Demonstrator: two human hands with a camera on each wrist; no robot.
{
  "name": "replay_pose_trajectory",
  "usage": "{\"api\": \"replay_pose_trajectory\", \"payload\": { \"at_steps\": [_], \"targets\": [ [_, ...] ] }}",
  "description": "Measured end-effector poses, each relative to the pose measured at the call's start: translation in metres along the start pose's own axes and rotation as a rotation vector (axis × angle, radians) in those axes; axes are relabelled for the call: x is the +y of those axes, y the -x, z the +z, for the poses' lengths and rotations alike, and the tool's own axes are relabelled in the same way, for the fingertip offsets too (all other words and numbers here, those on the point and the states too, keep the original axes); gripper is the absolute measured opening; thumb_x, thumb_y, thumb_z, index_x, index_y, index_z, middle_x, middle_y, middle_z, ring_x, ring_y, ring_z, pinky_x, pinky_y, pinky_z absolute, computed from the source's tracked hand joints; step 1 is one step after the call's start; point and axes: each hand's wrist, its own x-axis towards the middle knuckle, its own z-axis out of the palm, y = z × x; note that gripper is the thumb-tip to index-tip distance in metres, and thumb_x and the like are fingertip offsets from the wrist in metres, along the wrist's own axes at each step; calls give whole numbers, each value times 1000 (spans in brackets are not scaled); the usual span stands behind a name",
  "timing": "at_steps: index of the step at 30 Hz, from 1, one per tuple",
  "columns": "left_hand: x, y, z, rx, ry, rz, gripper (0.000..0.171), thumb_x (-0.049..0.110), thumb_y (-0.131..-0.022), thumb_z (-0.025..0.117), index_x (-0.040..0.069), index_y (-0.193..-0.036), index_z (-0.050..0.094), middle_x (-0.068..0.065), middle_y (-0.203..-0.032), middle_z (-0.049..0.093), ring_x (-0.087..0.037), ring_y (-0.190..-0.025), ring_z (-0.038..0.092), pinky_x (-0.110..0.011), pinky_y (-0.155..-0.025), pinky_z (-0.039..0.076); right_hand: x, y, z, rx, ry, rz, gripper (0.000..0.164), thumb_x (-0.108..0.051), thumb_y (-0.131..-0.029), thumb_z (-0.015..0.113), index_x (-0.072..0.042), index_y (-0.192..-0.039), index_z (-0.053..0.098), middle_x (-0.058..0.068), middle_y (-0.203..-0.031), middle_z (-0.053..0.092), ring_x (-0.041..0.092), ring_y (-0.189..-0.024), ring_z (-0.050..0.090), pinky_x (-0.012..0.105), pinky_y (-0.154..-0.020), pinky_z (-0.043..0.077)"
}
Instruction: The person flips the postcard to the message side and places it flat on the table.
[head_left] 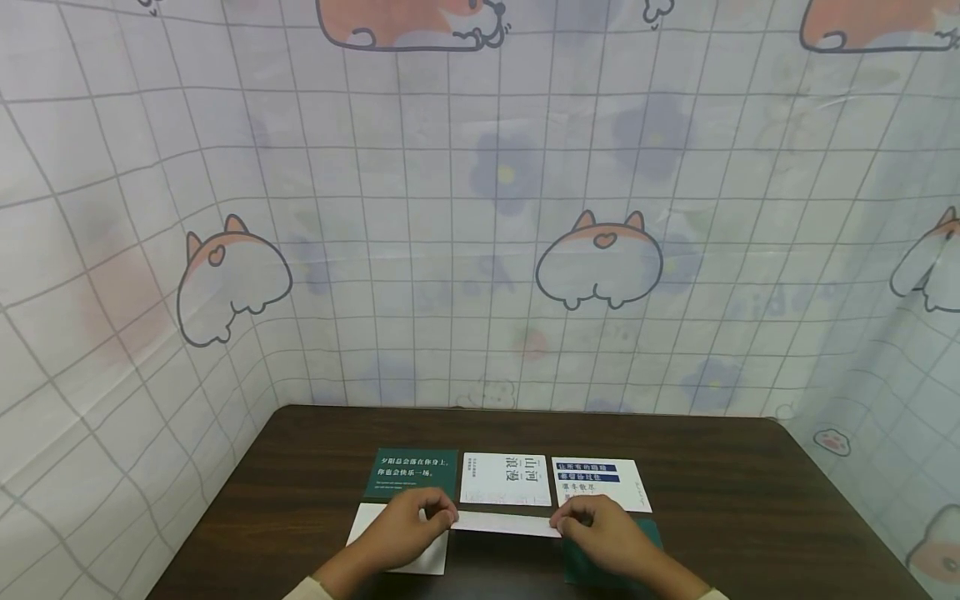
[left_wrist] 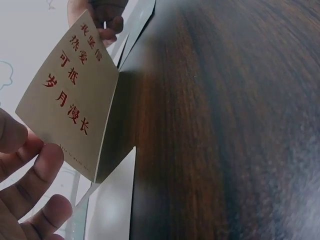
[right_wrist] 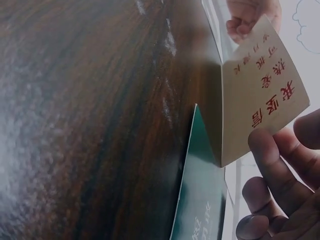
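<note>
Both hands hold a cream card with red characters (left_wrist: 82, 115) by its opposite ends. From the head view the card (head_left: 506, 523) stands tilted on edge, so only a narrow white strip shows. My left hand (head_left: 405, 531) pinches the left end between thumb and fingers, above a blank white card (head_left: 429, 560) on the table. At the right end, my right hand (head_left: 609, 533) pinches the card, over a dark green card (head_left: 583, 568) that it partly covers. In the right wrist view, the card's lower edge overlaps the green card (right_wrist: 197, 185).
Behind the held card lie three cards in a row: a green one with white text (head_left: 412, 473), a white one with grey characters (head_left: 491, 479) and a white one with blue bars (head_left: 626, 492). The dark wooden table (head_left: 247, 517) meets a patterned curtain (head_left: 480, 350) at the back.
</note>
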Motion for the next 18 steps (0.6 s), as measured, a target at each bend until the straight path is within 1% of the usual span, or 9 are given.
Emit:
{"api": "replay_pose_trajectory", "payload": {
  "at_steps": [2, 4, 7, 9, 12, 14, 18],
  "targets": [
    [-1, 0, 0, -9, -13, 9, 11, 26, -102, 63, 22, -95, 72, 11, -93, 65, -10, -87, 58, -34, -75, 47, 1, 0, 1, 2, 23, -18, 11, -25, -99, 67, -25, -93, 77, -17, -91, 68, 7, -87, 61, 33, -77, 50],
    [-1, -1, 1, -16, -30, 12, 11, 26, -101, 64, 24, -94, 72, 13, -91, 65, -9, -86, 58, -34, -76, 47, 1, 0, 1, 3, 49, -37, 9, -29, -97, 69, -27, -92, 76, -19, -91, 68, 6, -89, 61, 36, -81, 51],
    [-1, -1, 3, -22, -57, 12, 8, 25, -98, 67, 26, -92, 72, 15, -89, 65, -8, -87, 58, -36, -78, 47, -1, 2, 2, 0, 71, -62, 6, -31, -95, 72, -27, -92, 75, -21, -90, 66, 9, -94, 61, 45, -88, 50],
    [0, -1, 4, -22, -79, 20, 7, 23, -96, 69, 26, -91, 73, 17, -88, 65, -7, -87, 58, -36, -78, 47, -3, 3, 2, 5, 94, -69, 5, -31, -94, 74, -27, -91, 75, -23, -89, 64, 9, -96, 60, 48, -90, 49],
    [0, 0, 5, -21, -116, 48, 6, 22, -95, 71, 26, -92, 75, 19, -88, 65, -6, -88, 57, -37, -81, 48, -3, 4, 4, 2, 127, -72, 5, -31, -92, 76, -27, -90, 74, -22, -87, 63, 10, -93, 58, 44, -87, 48],
    [-1, 0, 5, -23, -144, 70, 6, 22, -94, 71, 26, -92, 75, 21, -87, 65, -7, -87, 56, -35, -80, 47, -1, 3, 5, -4, 153, -75, 5, -32, -91, 77, -28, -90, 74, -22, -88, 62, 7, -90, 55, 40, -83, 48],
    [0, 1, 5, -38, -169, 89, 5, 21, -91, 73, 24, -92, 77, 23, -85, 66, -7, -84, 53, -32, -76, 45, 0, 1, 6, -31, 171, -76, 5, -33, -90, 78, -29, -91, 74, -22, -89, 60, 6, -89, 53, 37, -81, 48]
  ]
}}
